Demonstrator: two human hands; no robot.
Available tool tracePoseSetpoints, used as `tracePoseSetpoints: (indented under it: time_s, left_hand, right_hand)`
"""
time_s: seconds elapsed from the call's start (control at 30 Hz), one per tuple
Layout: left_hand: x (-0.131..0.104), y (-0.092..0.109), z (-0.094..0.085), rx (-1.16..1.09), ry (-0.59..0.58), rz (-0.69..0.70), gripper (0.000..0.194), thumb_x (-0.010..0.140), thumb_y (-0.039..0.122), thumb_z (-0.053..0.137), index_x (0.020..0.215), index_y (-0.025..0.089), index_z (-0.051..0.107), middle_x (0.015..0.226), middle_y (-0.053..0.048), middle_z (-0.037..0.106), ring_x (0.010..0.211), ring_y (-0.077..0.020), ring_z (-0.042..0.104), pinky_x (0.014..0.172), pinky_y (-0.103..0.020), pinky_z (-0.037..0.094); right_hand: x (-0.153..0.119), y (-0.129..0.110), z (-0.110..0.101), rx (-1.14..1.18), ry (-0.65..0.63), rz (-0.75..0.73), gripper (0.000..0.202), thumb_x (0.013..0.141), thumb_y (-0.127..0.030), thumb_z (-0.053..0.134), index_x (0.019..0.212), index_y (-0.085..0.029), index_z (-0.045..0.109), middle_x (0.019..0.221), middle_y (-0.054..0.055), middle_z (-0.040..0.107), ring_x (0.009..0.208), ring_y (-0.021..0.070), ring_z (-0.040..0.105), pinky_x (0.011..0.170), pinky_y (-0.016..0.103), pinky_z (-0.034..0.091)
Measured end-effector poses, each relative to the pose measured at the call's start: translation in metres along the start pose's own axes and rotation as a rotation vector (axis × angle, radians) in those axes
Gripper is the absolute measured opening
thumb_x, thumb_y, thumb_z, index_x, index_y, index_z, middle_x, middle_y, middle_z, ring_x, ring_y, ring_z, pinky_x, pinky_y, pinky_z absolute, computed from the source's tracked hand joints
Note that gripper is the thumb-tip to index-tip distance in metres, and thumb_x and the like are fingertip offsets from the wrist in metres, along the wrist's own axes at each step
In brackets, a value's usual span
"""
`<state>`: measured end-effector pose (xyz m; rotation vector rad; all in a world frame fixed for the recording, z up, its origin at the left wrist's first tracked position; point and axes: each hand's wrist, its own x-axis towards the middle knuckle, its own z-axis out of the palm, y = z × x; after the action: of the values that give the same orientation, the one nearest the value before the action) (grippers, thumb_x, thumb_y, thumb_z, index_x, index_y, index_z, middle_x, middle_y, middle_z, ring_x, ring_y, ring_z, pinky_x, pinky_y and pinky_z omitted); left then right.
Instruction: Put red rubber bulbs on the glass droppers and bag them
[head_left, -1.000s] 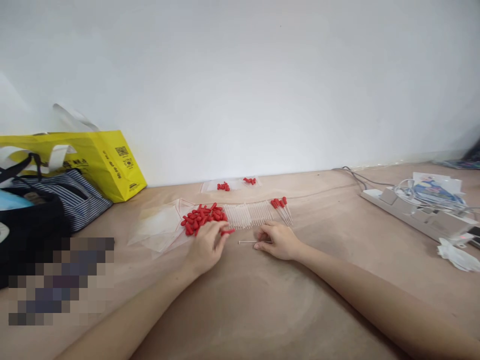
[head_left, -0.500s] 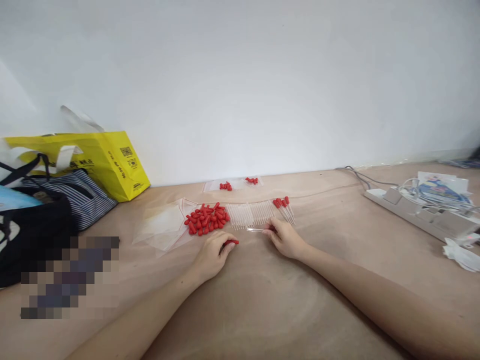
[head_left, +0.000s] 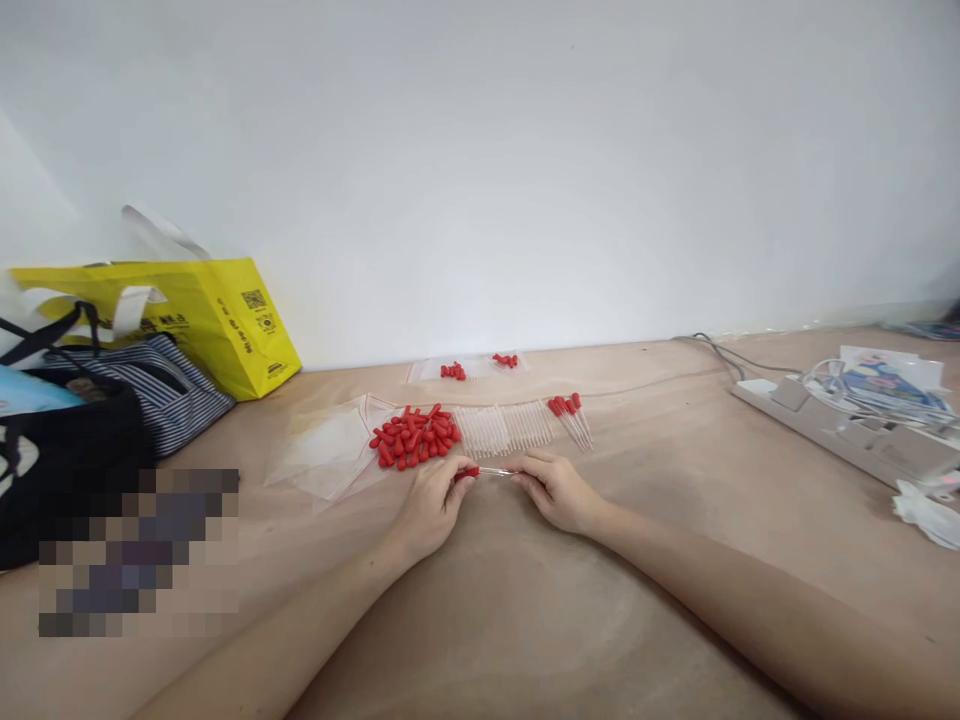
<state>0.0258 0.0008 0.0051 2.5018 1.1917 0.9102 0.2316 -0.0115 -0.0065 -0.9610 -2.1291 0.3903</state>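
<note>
Brown tabletop point(head_left: 495, 610), pale wall point(head_left: 525, 200) behind: left hand point(head_left: 433, 502) grasps a red bulb point(head_left: 469, 473), right hand point(head_left: 559, 492) pinches a clear tube point(head_left: 495, 471) with its end at the bulb's mouth, just in front of the row of tubes point(head_left: 480, 430); seating depth, cannot tell. Best, I judge, to keep both in one line and press gently, since so thin a tube could snap.

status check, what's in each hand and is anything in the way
Left hand pinching red bulb, right hand gripping clear tube. Tube's end at bulb, seating depth unclear. Loose pile beyond left hand; no obstruction seen between hands.
</note>
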Motion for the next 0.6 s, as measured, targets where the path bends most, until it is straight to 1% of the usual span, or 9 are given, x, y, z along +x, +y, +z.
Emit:
tracePoseSetpoints:
  time_s: [0.1, 0.2, 0.37, 0.5, 0.6]
  left_hand:
    - [0.0008, -0.0001, 0.0008, 0.005, 0.004, 0.019, 0.020, 0.085, 0.024, 0.040, 0.091, 0.019, 0.058, 0.083, -0.003, 0.063, 0.078, -0.0171, 0.057, 0.073, -0.031, 0.042]
    - [0.0013, 0.0009, 0.0003, 0.014, 0.006, 0.025, 0.020, 0.084, 0.026, 0.041, 0.086, 0.020, 0.060, 0.077, -0.002, 0.063, 0.073, -0.0164, 0.057, 0.071, -0.030, 0.042]
    - [0.0004, 0.0017, -0.0016, 0.027, -0.013, 0.032, 0.019, 0.083, 0.026, 0.043, 0.080, 0.019, 0.060, 0.069, -0.001, 0.061, 0.067, -0.0155, 0.055, 0.069, -0.030, 0.041]
    - [-0.0007, 0.0012, -0.0011, 0.052, -0.016, 0.070, 0.019, 0.083, 0.026, 0.042, 0.079, 0.019, 0.059, 0.068, -0.001, 0.061, 0.067, -0.0156, 0.054, 0.073, -0.032, 0.039]
    - [-0.0023, 0.0015, 0.0007, 0.079, -0.004, 0.118, 0.019, 0.084, 0.027, 0.041, 0.079, 0.020, 0.058, 0.068, -0.001, 0.062, 0.066, -0.0148, 0.055, 0.081, -0.036, 0.036]
  right_hand:
    - [0.0006, -0.0003, 0.0001, -0.027, 0.013, -0.001, 0.023, 0.084, -0.017, 0.040, 0.097, -0.018, 0.059, 0.083, 0.006, 0.061, 0.075, 0.0133, 0.056, 0.069, 0.025, 0.044]
    - [0.0011, 0.0006, 0.0017, -0.046, 0.010, -0.012, 0.020, 0.084, -0.021, 0.042, 0.092, -0.018, 0.061, 0.077, 0.005, 0.060, 0.071, 0.0126, 0.055, 0.066, 0.024, 0.042]
    - [0.0024, 0.0027, 0.0040, -0.159, 0.007, -0.094, 0.021, 0.085, -0.021, 0.041, 0.089, -0.018, 0.061, 0.077, 0.005, 0.061, 0.071, 0.0137, 0.053, 0.068, 0.026, 0.037]
    - [0.0039, 0.0018, 0.0015, -0.265, -0.033, -0.129, 0.021, 0.085, -0.020, 0.040, 0.089, -0.018, 0.061, 0.073, 0.004, 0.059, 0.067, 0.0132, 0.051, 0.067, 0.027, 0.031]
    - [0.0040, -0.0003, -0.0006, -0.320, -0.053, -0.127, 0.021, 0.084, -0.020, 0.040, 0.087, -0.018, 0.061, 0.069, 0.003, 0.057, 0.063, 0.0118, 0.049, 0.066, 0.027, 0.027]
